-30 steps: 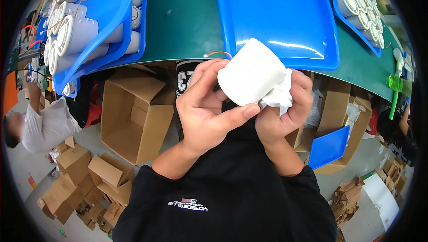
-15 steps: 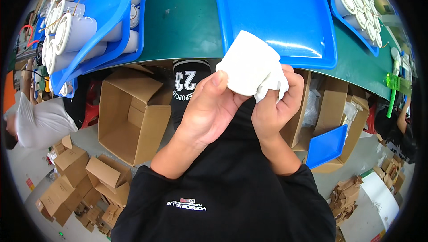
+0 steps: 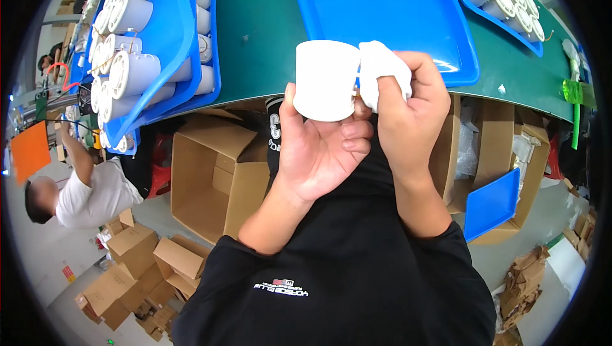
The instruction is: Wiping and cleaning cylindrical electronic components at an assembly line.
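A smooth white cylindrical housing [image 3: 325, 81] lies on its side in my left hand [image 3: 322, 154], above the table's near edge. My left thumb presses its left end, and the fingers support it from below. Closed around a bunched white cloth [image 3: 386, 72], my right hand [image 3: 417, 116] is at the housing's right end. Cloth and housing are very close there; whether they touch I cannot tell. Part of that end is hidden by the cloth and my fingers. Just beyond both hands, a large blue tray [image 3: 376, 8] rests on the green table [image 3: 255, 40].
Stacked blue trays [image 3: 185, 52] of similar white housings stand at the left; another loaded tray [image 3: 500, 27] is at the right. Below the table edge are cardboard boxes [image 3: 204, 180] and a small blue tray [image 3: 492, 204]. A person in a white shirt [image 3: 99, 196] is at far left.
The housing has shifted left and turned more level. My right hand with the cloth has moved from its lower side to its right end. The whole view has shifted slightly.
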Available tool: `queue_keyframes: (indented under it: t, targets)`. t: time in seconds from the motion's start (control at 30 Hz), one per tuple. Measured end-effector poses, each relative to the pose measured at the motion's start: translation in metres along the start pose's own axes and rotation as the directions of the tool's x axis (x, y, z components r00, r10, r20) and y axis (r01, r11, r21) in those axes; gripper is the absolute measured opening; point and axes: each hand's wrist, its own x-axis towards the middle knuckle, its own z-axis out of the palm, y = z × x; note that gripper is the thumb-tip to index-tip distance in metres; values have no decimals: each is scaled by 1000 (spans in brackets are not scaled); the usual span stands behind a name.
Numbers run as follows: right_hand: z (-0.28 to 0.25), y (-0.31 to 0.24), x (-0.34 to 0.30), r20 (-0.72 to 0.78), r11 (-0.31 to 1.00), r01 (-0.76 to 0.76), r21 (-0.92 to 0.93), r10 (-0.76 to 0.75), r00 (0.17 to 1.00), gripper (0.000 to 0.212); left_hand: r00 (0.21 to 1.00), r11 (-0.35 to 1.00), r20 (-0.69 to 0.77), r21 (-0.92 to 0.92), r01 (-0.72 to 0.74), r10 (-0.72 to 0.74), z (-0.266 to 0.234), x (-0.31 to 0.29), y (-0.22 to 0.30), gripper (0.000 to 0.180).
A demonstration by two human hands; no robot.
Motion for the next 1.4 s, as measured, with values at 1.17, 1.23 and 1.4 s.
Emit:
queue_keyframes:
  t: [1.17,1.23,1.4]
  targets:
    - [-64,7,53,41,763,529,-371,-556,830,29,996,998,-90,61,5,1,18,16,-43,74]
    - [-70,8,53,-29,797,482,-365,-527,850,28,996,999,-91,34,-5,8,19,16,-46,73]
    - [-74,5,48,-49,826,447,-342,-491,870,28,996,1000,-91,26,-3,6,20,19,-46,72]
